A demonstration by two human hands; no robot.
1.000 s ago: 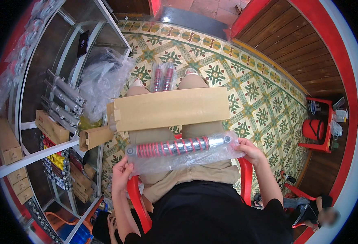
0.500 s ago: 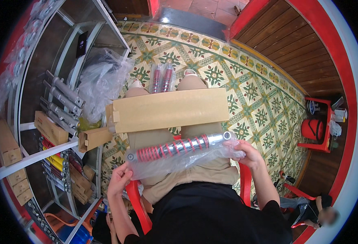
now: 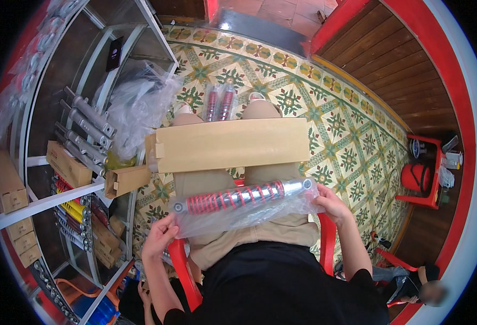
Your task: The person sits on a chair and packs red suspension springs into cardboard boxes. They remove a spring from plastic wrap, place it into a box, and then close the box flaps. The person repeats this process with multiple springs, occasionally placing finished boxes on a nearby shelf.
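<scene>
A shock absorber (image 3: 236,199) with a red coil spring and silver body lies across my lap in a clear plastic bag (image 3: 244,219). My left hand (image 3: 160,234) pinches the bag beside the shock's left eyelet. At the other end, my right hand (image 3: 333,205) grips the bag's edge near the right eyelet, its fingers closed on the plastic. Beyond it, a long brown cardboard box (image 3: 233,145) rests across my thighs. Two more red-spring shock absorbers (image 3: 220,103) in clear wrap stand on the floor between my feet.
To my left, a metal-framed shelf (image 3: 54,201) holds fork tubes (image 3: 87,124), small boxes and colourful springs. Crumpled plastic (image 3: 135,108) lies beside it. A red stool (image 3: 439,168) with a red bucket (image 3: 414,177) stands at right. Other people sit at the lower right and lower left.
My right hand has shifted its hold on the bag, and the plastic now lies more smoothly around the shock's right end. My left hand stays at the left end.
</scene>
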